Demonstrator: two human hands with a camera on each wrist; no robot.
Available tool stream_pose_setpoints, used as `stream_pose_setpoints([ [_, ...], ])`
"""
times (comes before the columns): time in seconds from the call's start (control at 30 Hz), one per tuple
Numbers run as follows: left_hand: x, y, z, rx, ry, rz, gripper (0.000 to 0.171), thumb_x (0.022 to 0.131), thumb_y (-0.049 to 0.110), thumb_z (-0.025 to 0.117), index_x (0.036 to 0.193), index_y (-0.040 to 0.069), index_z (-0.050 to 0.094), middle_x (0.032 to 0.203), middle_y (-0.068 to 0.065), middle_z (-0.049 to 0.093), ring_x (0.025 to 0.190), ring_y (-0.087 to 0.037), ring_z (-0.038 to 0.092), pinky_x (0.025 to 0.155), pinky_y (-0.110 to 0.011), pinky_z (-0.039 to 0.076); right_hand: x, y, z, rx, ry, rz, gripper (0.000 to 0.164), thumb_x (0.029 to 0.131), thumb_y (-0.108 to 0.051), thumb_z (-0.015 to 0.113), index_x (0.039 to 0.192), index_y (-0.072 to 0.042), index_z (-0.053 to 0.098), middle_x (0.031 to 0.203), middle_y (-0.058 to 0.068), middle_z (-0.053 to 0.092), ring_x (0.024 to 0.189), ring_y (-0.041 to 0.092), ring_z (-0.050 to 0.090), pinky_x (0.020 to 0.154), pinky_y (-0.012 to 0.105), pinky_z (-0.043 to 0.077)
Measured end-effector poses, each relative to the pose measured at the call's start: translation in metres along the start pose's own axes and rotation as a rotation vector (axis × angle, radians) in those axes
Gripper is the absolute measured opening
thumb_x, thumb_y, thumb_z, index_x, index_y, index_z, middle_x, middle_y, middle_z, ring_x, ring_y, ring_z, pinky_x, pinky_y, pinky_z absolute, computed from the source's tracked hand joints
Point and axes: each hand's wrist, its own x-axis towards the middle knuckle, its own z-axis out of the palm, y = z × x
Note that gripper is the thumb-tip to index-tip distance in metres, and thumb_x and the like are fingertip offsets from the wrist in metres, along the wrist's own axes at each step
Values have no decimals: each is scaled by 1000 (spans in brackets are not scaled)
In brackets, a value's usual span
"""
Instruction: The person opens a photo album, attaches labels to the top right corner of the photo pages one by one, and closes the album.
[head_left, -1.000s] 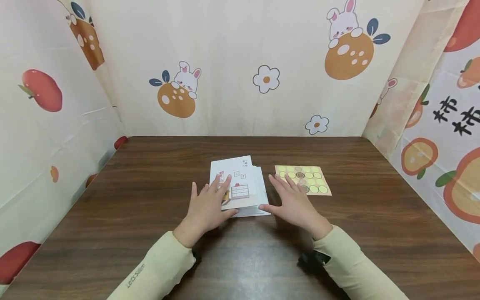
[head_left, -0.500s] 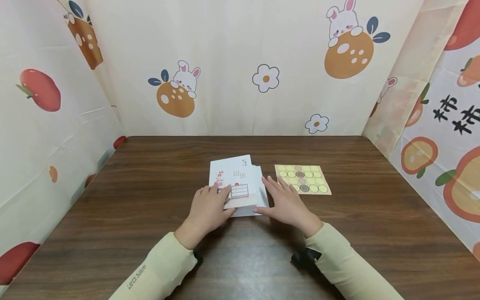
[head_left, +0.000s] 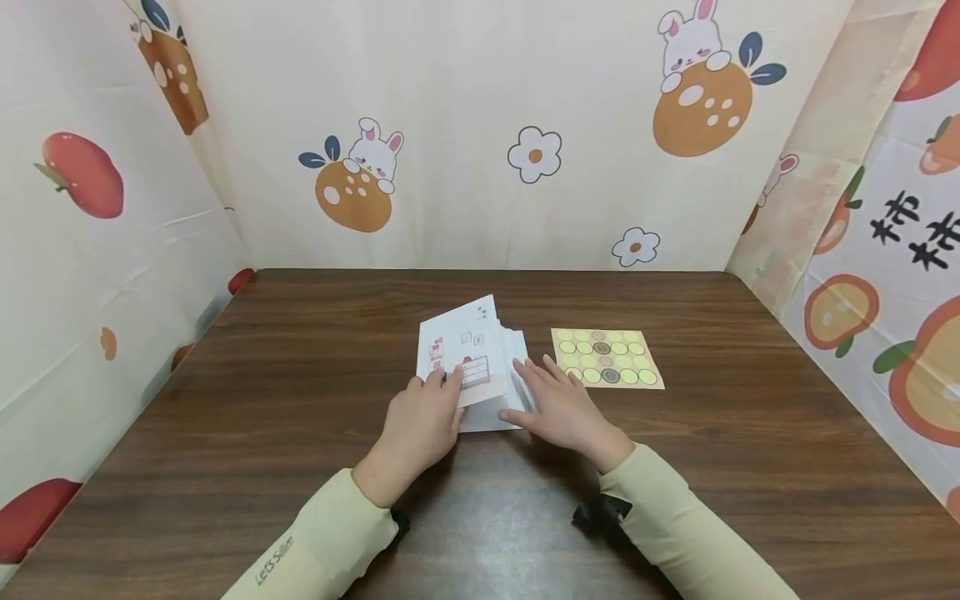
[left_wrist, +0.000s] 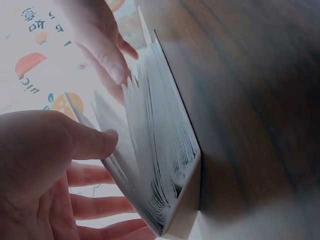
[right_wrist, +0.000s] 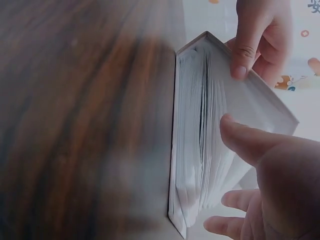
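Album (head_left: 450,337) is laid on the wood-grain table (head_left: 300,375), to the left of the sheet of round stickers (head_left: 618,358). Its white front cover (right_wrist: 265,102) is pinched by the left hand (head_left: 420,421), thumb inside and fingers outside; the right hand (head_left: 562,412) is held with fingers extended beside the pages (right_wrist: 192,125), and whether they are touched cannot be told. Opening is judged to be only partly done: the cover is raised at a slant but not yet turned flat, and the sticker sheet is left lying on the table. The spine (left_wrist: 185,200) is placed on the person's left, with the free edges pointed right. The printed dresser (head_left: 476,372) is seen upright, its top directed away from the person; the album's long axis appears to be aligned front to back.
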Motion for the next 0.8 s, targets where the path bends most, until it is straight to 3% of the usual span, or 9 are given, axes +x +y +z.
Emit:
stream_pose_setpoints([
  [0.37,1,-5,-6,-69,119,-3,48,86,13,59,130,-2,48,108,-23,59,78,-33,61,56,-42,51,1,-2,-1,0,-30,-8,73,86,-52,57,143,-11,37,141,13,41,136,36,19,103,60,18],
  [0.67,4,-17,-3,-229,275,1,48,81,-1,56,128,-5,46,104,-22,57,78,-34,62,61,-44,51,2,-4,0,11,-54,-4,72,88,-51,56,143,-9,36,142,12,41,136,36,19,103,60,19],
  [0.8,6,-21,-3,-270,287,-21,52,79,-1,58,129,-4,44,107,-21,55,82,-33,62,58,-42,51,3,-4,1,11,-66,3,72,88,-51,56,143,-9,36,142,12,40,136,36,19,102,60,19],
])
